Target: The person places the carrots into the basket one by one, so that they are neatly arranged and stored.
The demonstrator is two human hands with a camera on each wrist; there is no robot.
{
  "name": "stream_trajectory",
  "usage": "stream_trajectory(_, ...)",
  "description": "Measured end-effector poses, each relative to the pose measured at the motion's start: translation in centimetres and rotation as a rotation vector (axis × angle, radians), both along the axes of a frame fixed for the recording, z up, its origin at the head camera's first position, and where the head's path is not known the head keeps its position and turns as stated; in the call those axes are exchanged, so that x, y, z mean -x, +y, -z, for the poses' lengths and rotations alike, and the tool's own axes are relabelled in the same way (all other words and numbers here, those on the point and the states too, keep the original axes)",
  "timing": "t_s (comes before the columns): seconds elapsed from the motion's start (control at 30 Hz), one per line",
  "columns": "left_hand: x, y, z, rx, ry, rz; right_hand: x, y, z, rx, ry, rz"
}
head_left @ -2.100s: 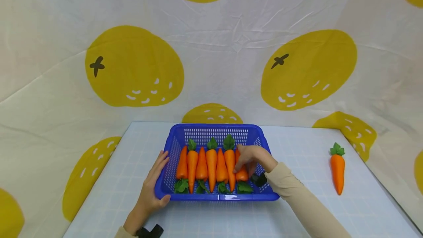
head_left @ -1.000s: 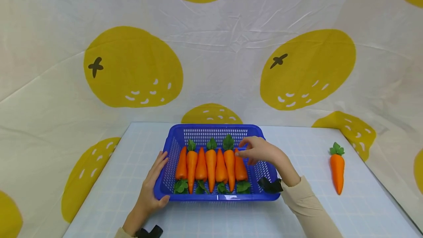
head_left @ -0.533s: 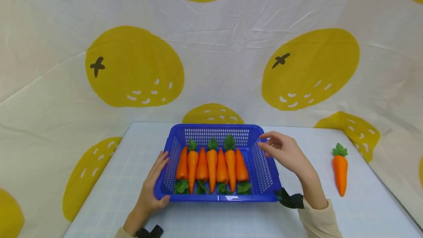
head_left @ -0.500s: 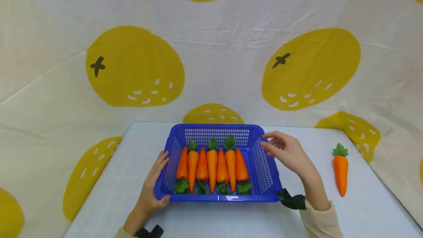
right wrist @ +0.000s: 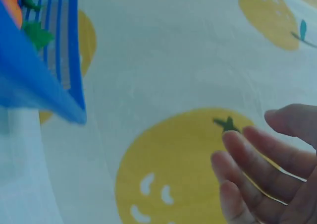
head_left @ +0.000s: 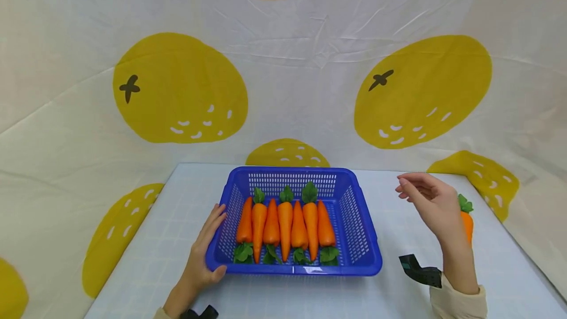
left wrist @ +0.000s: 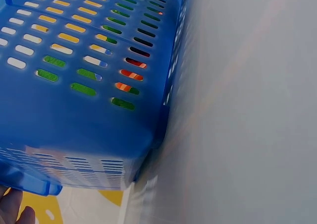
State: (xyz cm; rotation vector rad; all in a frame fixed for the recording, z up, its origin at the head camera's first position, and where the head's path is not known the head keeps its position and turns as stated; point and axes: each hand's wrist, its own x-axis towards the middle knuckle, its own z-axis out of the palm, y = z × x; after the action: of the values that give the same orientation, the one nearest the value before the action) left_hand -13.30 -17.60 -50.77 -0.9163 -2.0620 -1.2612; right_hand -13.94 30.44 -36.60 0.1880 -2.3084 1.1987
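Observation:
A blue plastic basket [head_left: 336,271] stands on the table with several orange carrots [head_left: 285,220] side by side in a row, their green tops alternately at the far and near ends. My left hand [head_left: 195,262] rests against the basket's left side, fingers stretched along the rim and thumb at the near left corner. In the left wrist view its fingertips [left wrist: 11,204] show at the basket's edge. My right hand [head_left: 436,206] hovers right of the basket, fingers loosely bent and holding nothing, also in the right wrist view. Behind it lies a single carrot [head_left: 467,225], partly hidden by the hand.
The table [head_left: 133,279] has a pale blue checked cover. A white cloth [head_left: 301,87] printed with large yellow fruit hangs behind and at the sides. Inside the basket, a strip of bare floor [head_left: 347,225] shows right of the carrots.
My right hand has let go of the rightmost carrot in the basket, lifted, and moved right, out past the rim toward the single carrot. The left hand has stayed at the basket.

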Motion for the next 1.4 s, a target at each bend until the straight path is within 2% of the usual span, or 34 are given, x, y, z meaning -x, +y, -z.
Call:
stream_trajectory(0.07, 0.0, 0.1, 0.0, -0.001, -0.001, 0.001, -0.1, 1.0, 0.0, 0.010, 0.016, 0.068)
stream_trajectory(0.37, -0.1, 0.1, 0.0, -0.003, -0.013, -0.006, -0.9, 5.5, -0.1, 0.165, -0.046, 0.377)
stream_trajectory(0.5, 0.0, 0.0, 0.0, -0.001, -0.006, -0.007, -0.6, 7.6, 1.0, 0.183, -0.102, 0.525)
stream_trajectory(0.63, 0.1, -0.1, -0.1, 0.001, 0.002, -0.006, 0.2, 9.8, 3.0, 0.216, -0.167, 0.645)
stream_trajectory(0.73, 0.1, -0.1, 0.0, 0.004, 0.000, -0.006, 0.6, 11.2, 4.9, 0.366, -0.173, 0.722)
stream_trajectory(0.83, 0.0, -0.1, 0.0, 0.009, -0.010, -0.010, 0.8, 12.6, 6.6, 0.564, -0.144, 0.787)
stream_trajectory(0.9, 0.0, -0.1, 0.1, 0.014, -0.019, -0.014, 0.6, 13.4, 7.7, 0.659, -0.152, 0.812)
stream_trajectory(0.97, 0.0, -0.1, 0.1, 0.016, -0.021, -0.015, 0.5, 14.1, 8.4, 0.697, -0.190, 0.832)
stream_trajectory(1.07, 0.1, -0.1, 0.1, 0.016, -0.017, -0.014, 0.2, 14.9, 9.3, 0.685, -0.326, 0.829)
stream_trajectory(1.23, 0.1, -0.1, 0.1, 0.011, -0.004, -0.007, 0.0, 15.7, 10.6, 0.583, -0.579, 0.783)
stream_trajectory(1.33, -0.1, -0.1, 0.1, 0.014, -0.009, -0.011, -0.1, 16.2, 11.4, 0.569, -0.686, 0.743)
stream_trajectory(1.4, -0.1, -0.1, 0.2, 0.017, -0.015, -0.015, 0.0, 16.4, 11.9, 0.582, -0.722, 0.723)
